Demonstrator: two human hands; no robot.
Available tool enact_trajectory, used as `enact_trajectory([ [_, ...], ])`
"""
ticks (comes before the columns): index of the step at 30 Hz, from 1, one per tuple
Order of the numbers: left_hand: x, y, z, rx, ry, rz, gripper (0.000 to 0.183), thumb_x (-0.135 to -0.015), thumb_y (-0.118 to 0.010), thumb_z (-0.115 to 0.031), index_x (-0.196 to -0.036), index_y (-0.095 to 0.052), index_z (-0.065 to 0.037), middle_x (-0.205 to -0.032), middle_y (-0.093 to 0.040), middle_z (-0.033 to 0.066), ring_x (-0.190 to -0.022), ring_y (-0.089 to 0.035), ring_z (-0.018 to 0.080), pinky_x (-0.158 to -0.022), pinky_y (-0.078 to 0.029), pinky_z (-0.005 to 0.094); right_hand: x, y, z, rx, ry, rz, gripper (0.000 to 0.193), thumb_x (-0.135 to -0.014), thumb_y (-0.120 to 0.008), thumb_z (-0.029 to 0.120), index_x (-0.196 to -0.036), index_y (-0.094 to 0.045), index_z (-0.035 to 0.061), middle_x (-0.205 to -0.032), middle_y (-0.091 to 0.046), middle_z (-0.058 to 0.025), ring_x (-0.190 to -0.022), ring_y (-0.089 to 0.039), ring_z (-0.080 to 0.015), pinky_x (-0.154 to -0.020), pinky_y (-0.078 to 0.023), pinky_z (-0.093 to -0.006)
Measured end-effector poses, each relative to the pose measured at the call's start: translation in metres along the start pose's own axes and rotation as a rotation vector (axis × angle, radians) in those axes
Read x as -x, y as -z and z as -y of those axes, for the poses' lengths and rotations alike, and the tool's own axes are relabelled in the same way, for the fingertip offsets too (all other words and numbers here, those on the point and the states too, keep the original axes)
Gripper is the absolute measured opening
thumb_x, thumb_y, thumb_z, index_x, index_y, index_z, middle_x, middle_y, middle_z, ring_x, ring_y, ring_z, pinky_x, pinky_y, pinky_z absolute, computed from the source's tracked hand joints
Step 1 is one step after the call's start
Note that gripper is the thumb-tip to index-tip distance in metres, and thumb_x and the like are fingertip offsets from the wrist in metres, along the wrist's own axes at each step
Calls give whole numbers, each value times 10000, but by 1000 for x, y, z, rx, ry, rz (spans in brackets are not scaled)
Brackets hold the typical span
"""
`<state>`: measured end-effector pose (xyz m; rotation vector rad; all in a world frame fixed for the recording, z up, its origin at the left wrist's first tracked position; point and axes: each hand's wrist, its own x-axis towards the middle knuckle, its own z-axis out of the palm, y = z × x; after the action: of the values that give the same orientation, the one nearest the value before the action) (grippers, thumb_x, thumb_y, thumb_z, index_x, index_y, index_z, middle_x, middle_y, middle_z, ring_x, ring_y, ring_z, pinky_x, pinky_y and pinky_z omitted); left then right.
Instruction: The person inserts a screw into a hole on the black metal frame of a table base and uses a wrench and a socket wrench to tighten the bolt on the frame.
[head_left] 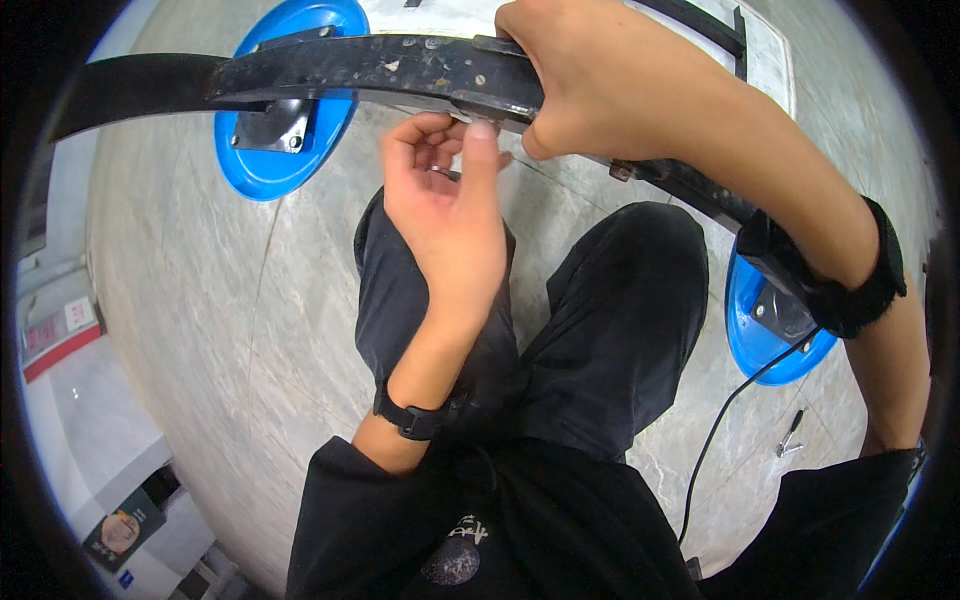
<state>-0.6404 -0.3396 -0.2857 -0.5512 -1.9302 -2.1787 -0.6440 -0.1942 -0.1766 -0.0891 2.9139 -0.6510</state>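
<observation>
A black metal bar (390,68), scuffed and spotted, runs across in front of me. My right hand (565,75) is wrapped over it, fingers on its far side and thumb on the near side. Just left of that, my left hand (445,190) is raised to the bar's near lower edge. Its fingers are curled and its thumb points up against the underside; whatever they may pinch is hidden. The bar joins a blue round seat (245,175) by a bolted black plate (270,128) at the left. Another blue round seat (765,345) shows at the right.
A small tool with a black handle (796,420) lies on the grey tiled floor (270,400) at the right. A black cable (712,440) hangs from my right wrist strap (850,290). White boxes (110,415) stand at the left. My knees (640,270) are under the bar.
</observation>
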Motion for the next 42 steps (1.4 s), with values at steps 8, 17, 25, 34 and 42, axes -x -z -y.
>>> enact_trajectory([
  [8,2,-6,0,69,141,-20,248,-848,-618,-84,-1001,-466,39,-898,-565,110,-813,-606,154,-702,-542,281,0,3,7,-10,3,23,209,-624,-633,102,-689,-613,-95,-714,-588,-306,-731,-622,-413,-656,-510,-430],
  [17,-3,9,-3,10,388,155,187,-882,-579,-119,-949,-529,48,-889,-629,125,-769,-631,166,-648,-528,262,1,8,12,-37,-61,88,234,-614,-654,106,-682,-602,-112,-699,-580,-311,-715,-620,-415,-640,-511,-422],
  [25,-4,9,-6,365,632,36,191,-864,-604,-102,-938,-559,69,-879,-639,140,-806,-653,195,-670,-543,262,-3,2,6,-21,-75,51,264,-607,-682,130,-685,-604,-110,-707,-578,-313,-732,-623,-403,-656,-511,-415],
  [34,-6,10,-5,67,422,51,134,-797,-670,-52,-816,-616,69,-737,-648,91,-653,-631,132,-628,-506,235,1,3,9,26,-23,-24,243,-591,-665,106,-663,-597,-116,-683,-570,-313,-715,-625,-397,-641,-512,-410],
  [42,-13,10,3,-382,-120,101,116,-710,-712,-10,-780,-629,30,-654,-641,89,-535,-597,114,-519,-457,225,-7,13,2,-40,-147,122,190,-574,-603,60,-640,-587,-118,-669,-568,-315,-695,-620,-403,-629,-511,-416],
])
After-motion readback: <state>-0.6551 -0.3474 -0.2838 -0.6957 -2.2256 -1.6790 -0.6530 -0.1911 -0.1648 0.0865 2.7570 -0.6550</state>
